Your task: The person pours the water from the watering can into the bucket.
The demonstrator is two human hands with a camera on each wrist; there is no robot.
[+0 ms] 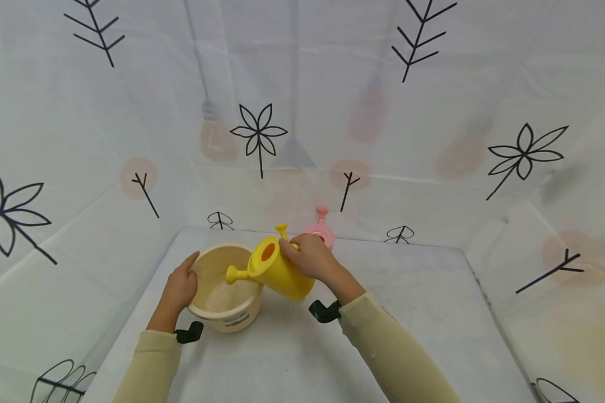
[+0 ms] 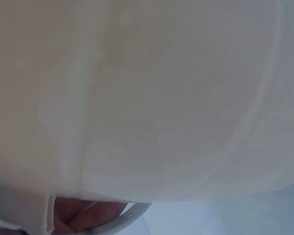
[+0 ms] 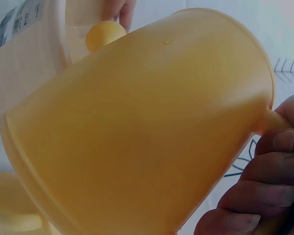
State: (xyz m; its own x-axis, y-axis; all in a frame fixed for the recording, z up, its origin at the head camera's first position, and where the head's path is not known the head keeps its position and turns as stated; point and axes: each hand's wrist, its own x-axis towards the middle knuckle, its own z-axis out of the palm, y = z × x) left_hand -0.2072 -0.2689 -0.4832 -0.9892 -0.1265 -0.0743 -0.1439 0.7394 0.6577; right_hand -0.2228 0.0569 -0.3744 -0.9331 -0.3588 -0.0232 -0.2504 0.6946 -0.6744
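In the head view, my left hand point(image 1: 180, 286) grips the left side of a cream plastic bucket point(image 1: 254, 310). Its curled fingers point(image 2: 95, 215) show beside the bucket's handle in the left wrist view. My right hand point(image 1: 313, 256) holds a yellow watering can point(image 1: 287, 277) by its handle, the fingers point(image 3: 279, 195) wrapped round it. The can is tilted to the left, its spout point(image 1: 237, 274) over the bucket's opening. No stream from the spout can be made out. The bottom of the bucket looks wet or glossy.
Behind my right hand stands a pink watering can point(image 1: 321, 228), partly hidden. A yellow knob-ended piece point(image 1: 281, 229) sticks up beside it; what it belongs to is covered. The white tabletop point(image 1: 408, 319) meets printed cloth walls point(image 1: 302, 112) at the back and sides.
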